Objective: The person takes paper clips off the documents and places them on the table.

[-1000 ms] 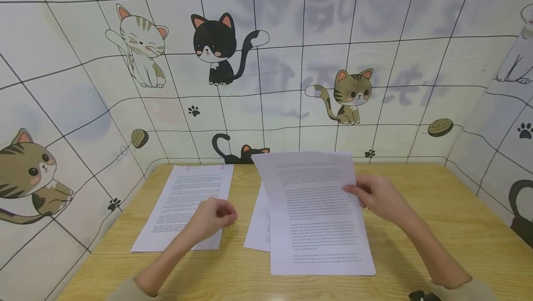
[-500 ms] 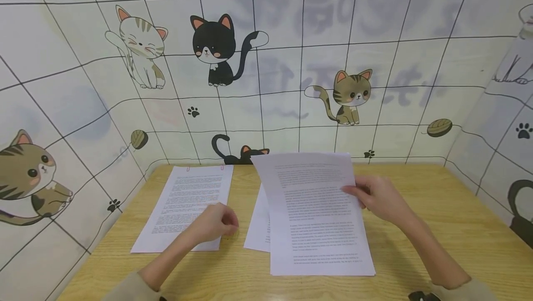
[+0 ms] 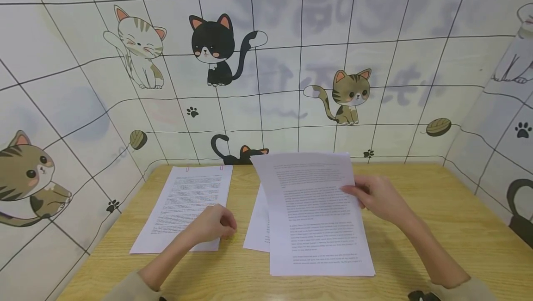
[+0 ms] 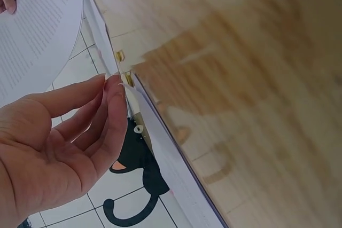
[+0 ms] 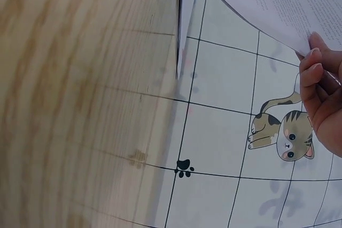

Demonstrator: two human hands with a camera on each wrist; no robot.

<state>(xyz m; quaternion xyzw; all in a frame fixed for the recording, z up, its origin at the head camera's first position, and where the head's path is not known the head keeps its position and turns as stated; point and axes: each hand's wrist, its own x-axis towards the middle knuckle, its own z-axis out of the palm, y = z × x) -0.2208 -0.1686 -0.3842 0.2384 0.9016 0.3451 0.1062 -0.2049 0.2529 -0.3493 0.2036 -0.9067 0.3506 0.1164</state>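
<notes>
My right hand [image 3: 376,198] pinches the right edge of a raised printed sheaf [image 3: 316,227], which curves back at its top left. Partly hidden behind it, another printed sheet [image 3: 257,227] lies on the table. Beside the right edge of a printed stack [image 3: 187,199], my left hand [image 3: 214,223] hovers low with its fingers bent and thumb near the forefinger. Small yellow pieces [image 4: 129,78] show by its fingertips in the left wrist view; whether one is between them is unclear. Two red paper clips [image 3: 221,168] sit on the stack's top edge.
The light wooden table [image 3: 416,245] has a glossy top that reflects its surroundings. White walls [image 3: 283,107] with cat drawings and grid lines enclose its back and sides.
My left hand has dropped slightly toward the table and stays beside the left stack. The right hand and the raised sheaf have hardly moved.
</notes>
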